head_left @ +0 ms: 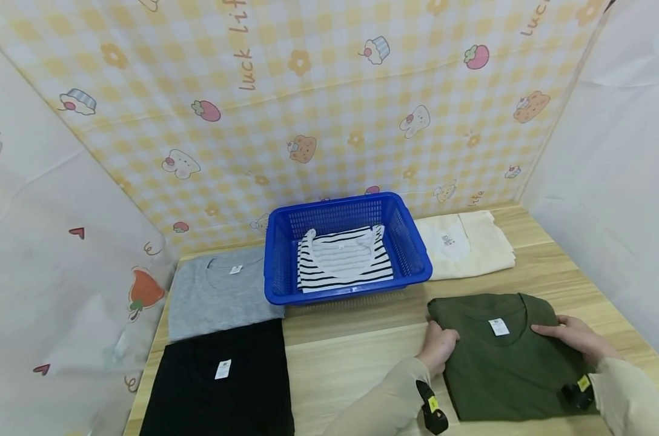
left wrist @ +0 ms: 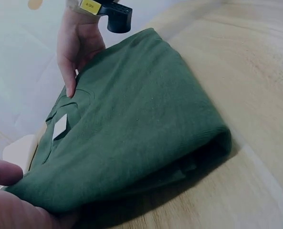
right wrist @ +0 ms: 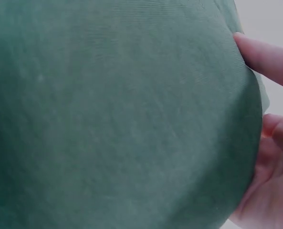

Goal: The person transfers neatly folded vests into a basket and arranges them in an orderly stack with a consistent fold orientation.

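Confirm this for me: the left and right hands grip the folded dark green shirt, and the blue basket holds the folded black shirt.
Not quite: the blue basket holds the striped shirt, not the black shirt, which lies on the table; the head view shows this. The rest stands: the left hand and right hand grip the dark green shirt.

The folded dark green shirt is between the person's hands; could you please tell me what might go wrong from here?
The left hand and right hand hold the dark green shirt toward its collar end, so its lower end may sag if lifted. Its folded layers gape in the left wrist view and could slip apart. The right thumb, beside the collar, might crease it.
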A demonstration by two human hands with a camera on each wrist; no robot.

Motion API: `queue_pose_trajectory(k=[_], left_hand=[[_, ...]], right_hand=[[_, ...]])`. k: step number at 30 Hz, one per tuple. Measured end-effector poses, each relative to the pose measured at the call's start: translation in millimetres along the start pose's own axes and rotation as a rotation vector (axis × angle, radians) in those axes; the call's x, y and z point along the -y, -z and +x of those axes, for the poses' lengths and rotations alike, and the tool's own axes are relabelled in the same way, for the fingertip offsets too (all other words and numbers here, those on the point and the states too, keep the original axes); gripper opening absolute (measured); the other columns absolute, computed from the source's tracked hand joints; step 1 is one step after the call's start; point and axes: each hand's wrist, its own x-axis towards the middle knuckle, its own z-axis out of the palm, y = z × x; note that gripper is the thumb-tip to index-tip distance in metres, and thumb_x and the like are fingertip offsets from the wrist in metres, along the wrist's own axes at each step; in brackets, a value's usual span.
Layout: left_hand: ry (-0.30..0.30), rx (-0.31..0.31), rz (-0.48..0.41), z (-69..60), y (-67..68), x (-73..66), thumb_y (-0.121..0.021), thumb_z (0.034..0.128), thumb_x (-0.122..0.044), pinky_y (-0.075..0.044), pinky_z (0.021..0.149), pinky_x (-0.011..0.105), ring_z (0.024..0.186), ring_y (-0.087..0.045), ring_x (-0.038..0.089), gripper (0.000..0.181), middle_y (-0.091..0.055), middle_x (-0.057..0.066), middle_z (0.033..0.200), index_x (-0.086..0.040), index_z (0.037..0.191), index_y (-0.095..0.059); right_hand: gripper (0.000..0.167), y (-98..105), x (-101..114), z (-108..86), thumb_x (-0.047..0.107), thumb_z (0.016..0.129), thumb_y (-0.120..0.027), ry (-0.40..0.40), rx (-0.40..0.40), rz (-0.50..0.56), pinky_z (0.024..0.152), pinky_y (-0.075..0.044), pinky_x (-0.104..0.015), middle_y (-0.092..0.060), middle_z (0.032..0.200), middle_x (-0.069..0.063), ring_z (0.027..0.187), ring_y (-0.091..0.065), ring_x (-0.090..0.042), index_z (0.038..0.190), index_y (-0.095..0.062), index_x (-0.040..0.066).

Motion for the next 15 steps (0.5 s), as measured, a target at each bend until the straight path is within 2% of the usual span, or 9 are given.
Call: queue_pose_trajectory(k=[5,8,12,15], left_hand=[[-0.012,-0.026,-0.01,2.7,-1.6,3.1,-0.056,0.0758,0.002,-0.025,0.102,0.052,0.127,-0.027,0.041,0.067,-0.027,0.026,0.139,0.011,0.135,-0.025],[-0.009,-0.028,-0.027,3.6,-1.0,4.3,-0.055,0.0766,0.003,-0.021,0.105,0.051,0.13,-0.021,0.042,0.071,-0.021,0.026,0.142,0.011,0.138,-0.02],[0.0,-0.022,-0.053,3.9,0.2,3.6,-0.054,0.0781,0.003,-0.017,0.106,0.052,0.132,-0.017,0.042,0.073,-0.017,0.026,0.144,0.01,0.14,-0.016],[0.004,-0.016,-0.061,3.5,0.2,2.1,-0.054,0.0792,0.003,-0.017,0.106,0.052,0.132,-0.016,0.042,0.073,-0.016,0.025,0.145,0.009,0.14,-0.014]], right_hand=[[0.069,-2.3,-0.4,0.3,0.036,0.091,-0.051,0.022,-0.051,-0.008,0.069,-0.048,-0.035,-0.057,0.097,-0.018,0.079,-0.056,-0.015,0.119,-0.031,-0.024],[0.069,-3.6,-0.7,1.3,0.036,0.092,-0.049,0.029,-0.07,-0.03,0.069,-0.048,-0.034,-0.055,0.1,-0.026,0.081,-0.056,-0.016,0.12,-0.029,-0.024],[0.072,-3.2,0.2,2.1,0.036,0.093,-0.046,0.039,-0.053,-0.032,0.071,-0.048,-0.034,-0.047,0.11,-0.036,0.083,-0.055,-0.015,0.124,-0.022,-0.025],[0.072,-1.6,1.2,2.5,0.035,0.094,-0.044,0.047,-0.039,-0.016,0.071,-0.048,-0.034,-0.047,0.111,-0.035,0.082,-0.055,-0.012,0.126,-0.019,-0.024]])
